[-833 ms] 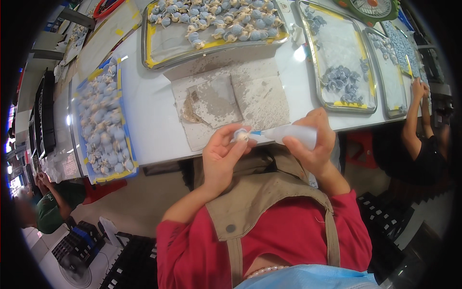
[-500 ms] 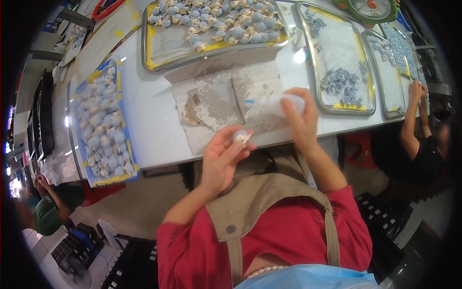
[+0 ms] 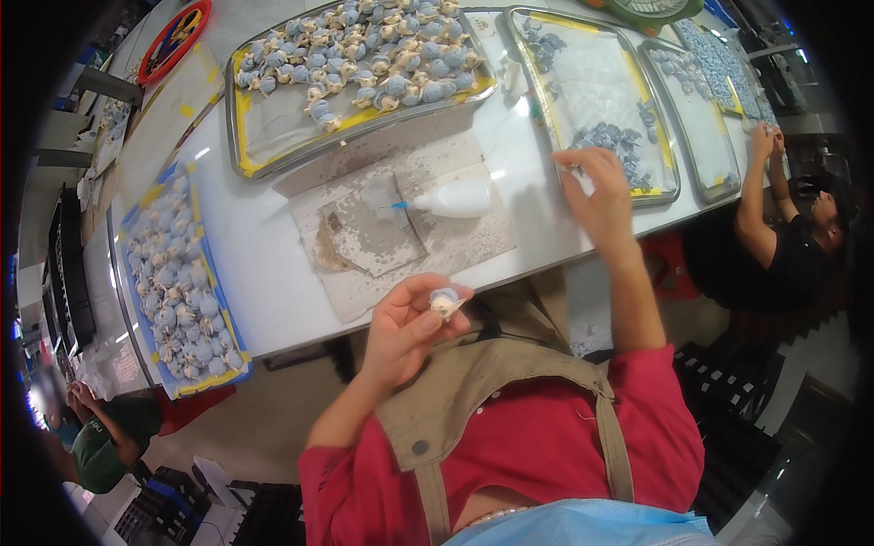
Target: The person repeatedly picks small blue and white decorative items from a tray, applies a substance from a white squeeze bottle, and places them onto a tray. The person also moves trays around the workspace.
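Observation:
My left hand [image 3: 407, 329] pinches a small cream and blue-grey figurine [image 3: 444, 303] between thumb and fingers, just past the table's near edge. To the right, my right hand [image 3: 596, 200] is over the table at the near-left corner of a metal tray [image 3: 672, 136], thumb and forefinger apart, with nothing visible between them. Small blue-grey curled pieces [image 3: 612, 146] lie in that tray beyond the fingers. A white squeeze bottle [image 3: 460, 197] with a blue tip lies on its side on a stained cardboard sheet [image 3: 473, 241], between my two hands and farther in.
Finished-looking figurines fill a large metal tray [image 3: 250, 164] at the back and a blue tray [image 3: 238, 364] at left. Another narrow tray [image 3: 719, 187] stands at right. A green fan [image 3: 646, 7] is at the far edge. A co-worker [image 3: 765, 246] sits at right, another [image 3: 105, 446] at left.
My right hand has let go of the squeeze bottle, which now lies on the cardboard, and has moved right toward the tray of pieces. My left hand still holds the figurine. The view has shifted.

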### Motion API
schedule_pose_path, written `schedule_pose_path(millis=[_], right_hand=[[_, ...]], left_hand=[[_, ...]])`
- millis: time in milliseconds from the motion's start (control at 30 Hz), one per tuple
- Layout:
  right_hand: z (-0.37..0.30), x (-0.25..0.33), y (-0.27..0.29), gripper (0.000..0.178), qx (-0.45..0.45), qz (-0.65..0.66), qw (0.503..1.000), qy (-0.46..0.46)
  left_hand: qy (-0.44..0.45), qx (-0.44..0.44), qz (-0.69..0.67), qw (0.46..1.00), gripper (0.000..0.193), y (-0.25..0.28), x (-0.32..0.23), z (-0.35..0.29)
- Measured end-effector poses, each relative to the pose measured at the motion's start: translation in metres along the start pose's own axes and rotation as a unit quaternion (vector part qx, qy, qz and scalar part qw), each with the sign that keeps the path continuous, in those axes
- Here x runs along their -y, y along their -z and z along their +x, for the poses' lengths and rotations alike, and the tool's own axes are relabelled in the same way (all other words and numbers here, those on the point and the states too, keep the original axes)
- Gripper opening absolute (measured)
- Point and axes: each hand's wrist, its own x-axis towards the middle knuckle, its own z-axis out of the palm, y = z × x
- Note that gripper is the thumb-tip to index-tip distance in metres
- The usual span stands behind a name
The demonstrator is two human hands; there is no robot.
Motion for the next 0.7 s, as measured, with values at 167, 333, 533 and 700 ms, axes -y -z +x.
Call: schedule_pose_path(millis=[167,333,533,700], right_hand=[[0.006,-0.024,0.011,0.030,0.026,-0.122,0.990,0.068],[0.017,-0.048,0.003,0.027,0.015,-0.140,0.983,0.116],[0.007,-0.015,-0.004,0.026,-0.098,0.216,0.968,-0.077],[-0.014,0.049,0.011,0.027,0.131,0.269,0.953,0.039]], left_hand=[[0.014,-0.033,0.026,0.999,0.037,-0.011,0.005,0.005],[0.029,-0.064,0.059,0.996,0.035,-0.021,0.005,0.008],[-0.033,-0.122,0.157,0.979,0.040,-0.021,0.013,0.011],[-0.062,-0.115,0.147,0.980,0.049,-0.018,0.016,0.010]])
